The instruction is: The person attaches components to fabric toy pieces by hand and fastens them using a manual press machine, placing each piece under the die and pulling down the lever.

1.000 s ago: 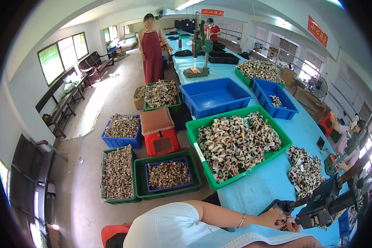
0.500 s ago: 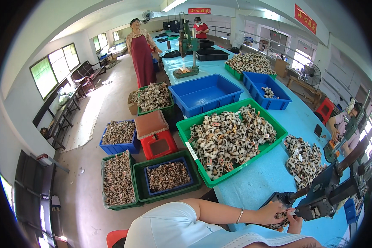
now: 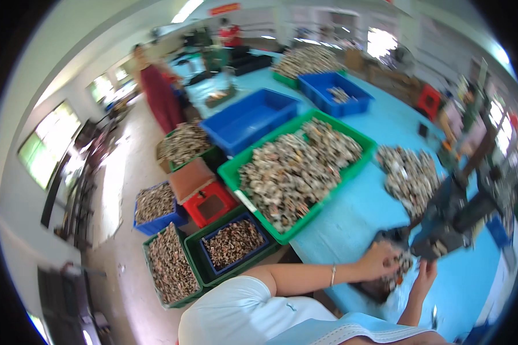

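Observation:
My left hand (image 3: 380, 262) grips a small spotted plush piece (image 3: 404, 263), its fingers curled over one side. It is on the blue-covered table beside a dark hand press (image 3: 443, 230). My right hand (image 3: 423, 278) is raised just right of the plush, close under the press head. Its fingertips are pinched together, but blur hides what is between them. The dark press base (image 3: 377, 290) shows partly under the left hand and the plush.
A green tray (image 3: 265, 222) heaped with spotted plush pieces is left of the press. A loose plush pile (image 3: 410, 175) lies beyond it. Blue bins (image 3: 250, 129) stand further back. Filled crates and a red stool (image 3: 210, 207) are on the floor left. Other people are around the table.
The whole view has shifted and blurred as my head turned. My hands have come slightly apart, and more of the plush piece shows between them.

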{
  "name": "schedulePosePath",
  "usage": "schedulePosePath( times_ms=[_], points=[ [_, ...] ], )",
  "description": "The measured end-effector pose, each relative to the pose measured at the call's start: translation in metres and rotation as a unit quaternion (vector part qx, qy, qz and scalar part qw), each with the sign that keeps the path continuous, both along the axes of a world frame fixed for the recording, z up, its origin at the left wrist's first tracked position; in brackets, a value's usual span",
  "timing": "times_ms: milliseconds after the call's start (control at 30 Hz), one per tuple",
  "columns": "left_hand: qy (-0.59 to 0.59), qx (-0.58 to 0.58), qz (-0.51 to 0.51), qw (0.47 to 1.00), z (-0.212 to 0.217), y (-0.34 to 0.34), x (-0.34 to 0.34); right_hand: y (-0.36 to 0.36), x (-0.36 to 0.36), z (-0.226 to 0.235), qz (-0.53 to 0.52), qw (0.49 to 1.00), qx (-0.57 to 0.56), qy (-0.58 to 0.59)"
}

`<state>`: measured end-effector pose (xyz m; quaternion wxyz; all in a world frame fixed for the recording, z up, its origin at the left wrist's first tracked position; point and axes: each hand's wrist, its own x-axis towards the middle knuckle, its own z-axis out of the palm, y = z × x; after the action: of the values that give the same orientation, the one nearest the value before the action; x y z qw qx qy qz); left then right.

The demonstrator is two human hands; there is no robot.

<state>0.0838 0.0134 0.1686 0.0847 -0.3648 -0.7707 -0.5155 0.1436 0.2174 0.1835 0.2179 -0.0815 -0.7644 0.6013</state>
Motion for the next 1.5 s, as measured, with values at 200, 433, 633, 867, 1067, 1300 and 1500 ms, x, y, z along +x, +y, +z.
schedulePosePath(
  times_ms=[200,433,633,867,1067,1300,1500],
  points=[
    [0.01,-0.003,0.031,0.999,0.003,-0.008,-0.021,0.001,-0.026,0.07,-0.121,0.983,-0.017,0.14],
    [-0.097,-0.012,-0.014,0.995,0.014,0.003,-0.009,0.017,-0.017,0.12,-0.177,0.967,-0.062,0.171],
    [-0.038,-0.017,-0.01,0.999,0.005,-0.008,-0.008,0.018,-0.056,0.232,-0.129,0.945,0.021,0.299],
    [-0.085,-0.02,-0.015,0.996,0.007,0.001,-0.005,0.037,-0.149,0.362,-0.041,0.966,-0.211,0.145],
    [-0.106,-0.011,0.008,0.994,0.002,-0.018,-0.023,0.0,-0.086,0.326,0.061,0.922,-0.108,0.366],
    [-0.028,0.011,-0.016,0.999,0.005,0.006,-0.018,-0.043,0.089,0.242,0.184,0.84,-0.044,0.509],
    [-0.051,-0.027,-0.023,0.998,0.001,-0.009,-0.015,-0.018,-0.043,0.338,-0.004,0.917,-0.02,0.397]
  ],
)
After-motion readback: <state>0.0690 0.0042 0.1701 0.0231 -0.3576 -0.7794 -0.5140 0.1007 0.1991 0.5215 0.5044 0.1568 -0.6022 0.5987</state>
